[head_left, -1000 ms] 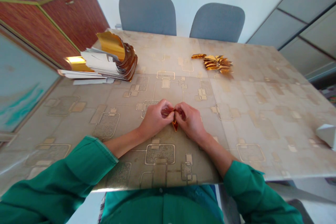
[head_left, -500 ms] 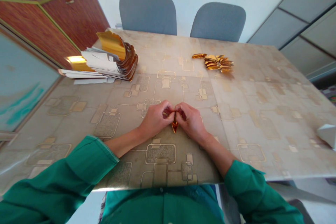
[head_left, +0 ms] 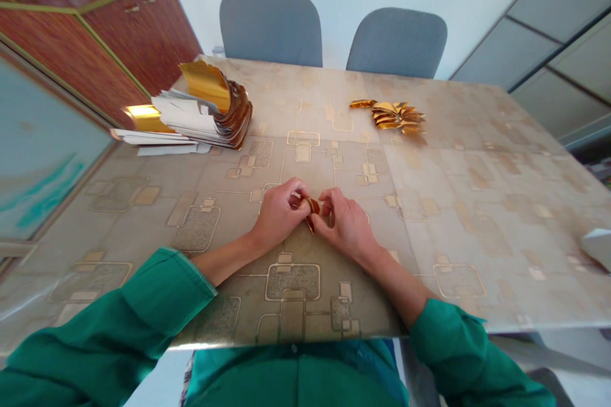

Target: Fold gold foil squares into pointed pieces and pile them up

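Observation:
Near the front of the table, my left hand (head_left: 281,213) pinches a small folded piece of gold foil paper (head_left: 313,206) between thumb and fingers. The piece is narrow, with a pointed lower end, and is tilted. My right hand (head_left: 344,221) is close against its right side, thumb and index finger apart, the thumb tip at the paper's edge. Whether that thumb presses on it I cannot tell. Part of the piece is hidden behind my left fingertips.
A stack of gold and white paper sheets (head_left: 191,116) lies at the back left of the patterned table (head_left: 458,203). Several folded gold pieces (head_left: 397,117) lie in a cluster at the back right. Two grey chairs (head_left: 271,28) stand behind; a white object (head_left: 596,245) is at the right edge.
My right thumb and fingers have come apart from their pinch and shifted slightly right. The folded gold paper has tilted and moved a little left with my left hand.

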{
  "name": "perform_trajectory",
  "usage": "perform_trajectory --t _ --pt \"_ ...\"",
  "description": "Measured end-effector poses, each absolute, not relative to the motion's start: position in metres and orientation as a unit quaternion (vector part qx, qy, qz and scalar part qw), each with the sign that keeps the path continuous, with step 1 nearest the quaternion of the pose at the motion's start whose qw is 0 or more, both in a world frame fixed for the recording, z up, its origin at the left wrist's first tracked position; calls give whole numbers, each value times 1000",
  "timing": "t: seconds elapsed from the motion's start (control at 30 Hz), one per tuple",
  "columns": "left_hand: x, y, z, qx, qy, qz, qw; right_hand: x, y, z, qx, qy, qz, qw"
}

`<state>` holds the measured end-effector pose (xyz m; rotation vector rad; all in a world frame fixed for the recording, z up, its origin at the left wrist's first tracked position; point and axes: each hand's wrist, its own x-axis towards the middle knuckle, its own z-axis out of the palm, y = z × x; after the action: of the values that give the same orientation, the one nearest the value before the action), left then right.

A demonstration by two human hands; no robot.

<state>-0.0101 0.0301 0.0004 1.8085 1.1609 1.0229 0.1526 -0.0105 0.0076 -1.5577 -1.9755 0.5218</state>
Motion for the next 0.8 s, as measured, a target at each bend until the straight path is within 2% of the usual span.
perform_trajectory --t 0.13,0.23,0.4,0.5,0.8 --pt "-10 32 2 642 479 432 414 146 -15 9 -604 -748 141 235" --pt "-10 32 1 626 482 427 440 148 -14 6 -624 -735 150 216" --pt "-11 31 -3 704 465 388 371 157 -9 1 -639 -693 153 296" --pt "-11 29 -3 711 452 383 378 159 -7 0 -643 -666 162 342" --pt "-9 27 -4 702 457 393 379 156 -4 -5 -634 -650 205 365"
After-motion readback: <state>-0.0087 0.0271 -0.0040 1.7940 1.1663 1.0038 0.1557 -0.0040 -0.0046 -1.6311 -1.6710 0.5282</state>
